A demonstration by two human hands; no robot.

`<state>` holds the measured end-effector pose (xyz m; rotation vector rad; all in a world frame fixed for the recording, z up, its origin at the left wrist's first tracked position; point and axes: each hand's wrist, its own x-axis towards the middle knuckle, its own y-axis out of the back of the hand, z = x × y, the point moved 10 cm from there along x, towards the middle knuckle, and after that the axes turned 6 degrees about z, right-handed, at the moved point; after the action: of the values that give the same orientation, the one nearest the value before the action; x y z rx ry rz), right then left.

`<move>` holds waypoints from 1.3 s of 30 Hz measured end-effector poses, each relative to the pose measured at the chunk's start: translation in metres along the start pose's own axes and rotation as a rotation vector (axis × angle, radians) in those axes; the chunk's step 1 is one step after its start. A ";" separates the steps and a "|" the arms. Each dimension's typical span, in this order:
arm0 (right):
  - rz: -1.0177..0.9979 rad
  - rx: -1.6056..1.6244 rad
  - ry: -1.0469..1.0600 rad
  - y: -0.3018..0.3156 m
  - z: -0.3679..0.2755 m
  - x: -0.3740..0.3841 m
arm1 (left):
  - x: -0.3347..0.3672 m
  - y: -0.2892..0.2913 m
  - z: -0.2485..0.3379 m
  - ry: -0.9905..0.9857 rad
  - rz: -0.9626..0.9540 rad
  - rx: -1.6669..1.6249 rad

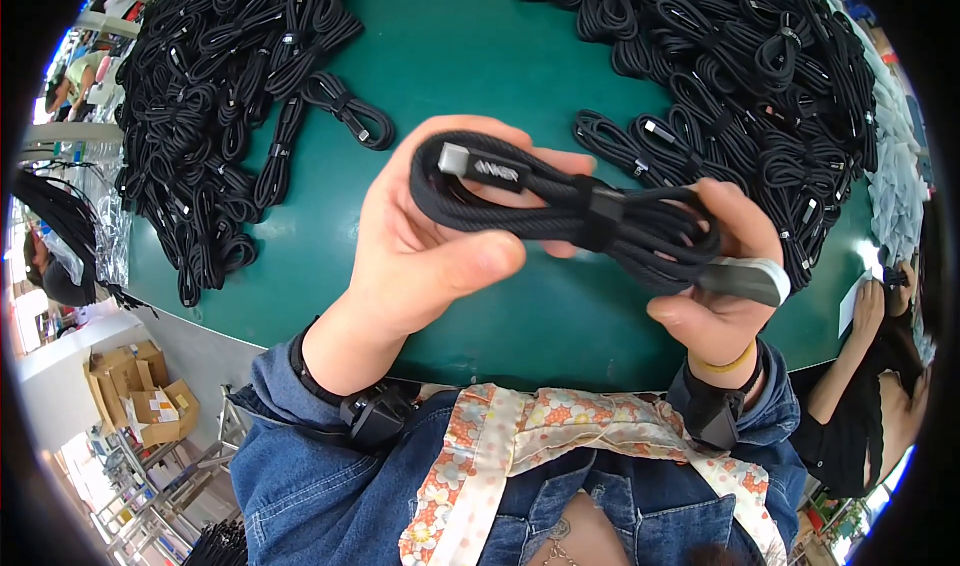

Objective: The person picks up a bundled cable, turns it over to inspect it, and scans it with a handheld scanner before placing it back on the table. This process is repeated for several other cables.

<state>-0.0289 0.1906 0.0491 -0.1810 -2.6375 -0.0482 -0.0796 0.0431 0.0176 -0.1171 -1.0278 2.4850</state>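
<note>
- Two bare hands meet over the near edge of a green table (500, 76) in the head view, both clamped on one coiled black cable (570, 211) held level between them, above the tabletop and close to the person's chest.
- Left hand (420, 251) cups the left end of the coil, fingers curled behind it and thumb lying across the front below the loops; a black plug with a silver tip (480, 166) lies along the top of the coil at this end.
- Right hand (725, 286) grips the right end, fingers wrapped over the loops; a grey piece with a white edge (745, 278) sits at this hand (what it is, I cannot tell).
- One black strap (600, 216) binds the coil at its middle, between the two hands.
- Many more bundled black cables lie heaped on the table: one pile (230, 96) at the far left, another (740, 66) at the far right, with a single bundle (350, 111) lying apart near the left pile.
- Both wrists carry black bands over denim sleeves (300, 456), and the right wrist has a yellow band (728, 364) as well.
- Another person's hand (868, 306) shows at the right rim, by the table's edge.
- Cardboard boxes (135, 386) stand on the floor at lower left.
</note>
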 end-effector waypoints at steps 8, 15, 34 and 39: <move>-0.081 0.144 -0.417 -0.006 0.028 -0.016 | -0.003 0.010 -0.009 0.045 -0.008 0.205; -0.022 0.168 -0.594 -0.010 0.033 -0.018 | -0.003 0.009 -0.014 0.107 -0.006 0.199; -0.178 -0.214 -0.523 -0.017 0.045 -0.016 | 0.015 0.028 0.016 -0.064 0.134 0.536; -0.734 -0.354 -0.648 -0.056 0.056 -0.040 | 0.020 0.065 0.068 -0.322 0.280 1.817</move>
<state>-0.0284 0.1341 -0.0187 0.7888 -3.1481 -0.8235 -0.1378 -0.0332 0.0236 0.7166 1.4296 2.6904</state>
